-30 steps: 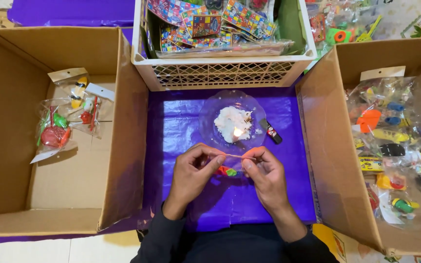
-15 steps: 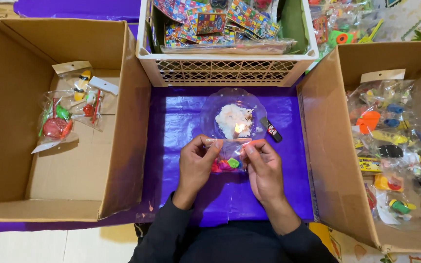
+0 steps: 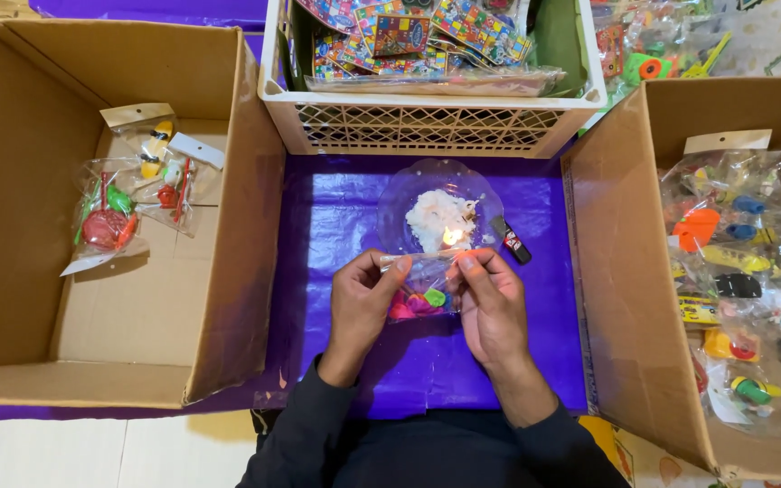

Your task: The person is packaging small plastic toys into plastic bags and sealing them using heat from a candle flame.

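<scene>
My left hand [image 3: 361,303] and my right hand [image 3: 492,303] pinch the top edge of a small clear plastic bag [image 3: 419,294] from either side. Small coloured toys, pink, green and orange, lie in the bag's bottom. The bag's top edge sits just in front of a small flame [image 3: 451,237] burning on a lump of white wax [image 3: 436,220] in a clear round dish [image 3: 401,194]. All of this is over a purple cloth [image 3: 336,217].
A black lighter [image 3: 512,242] lies right of the dish. A white lattice crate [image 3: 427,126] of colourful packets stands behind. An open cardboard box [image 3: 38,298] at left holds bagged toys [image 3: 115,212]; another box [image 3: 625,298] at right holds several more toy bags [image 3: 734,271].
Both hands have lifted the bag's top edge forward, closer to the flame. The bag now hangs flatter between the fingers, with the toys below.
</scene>
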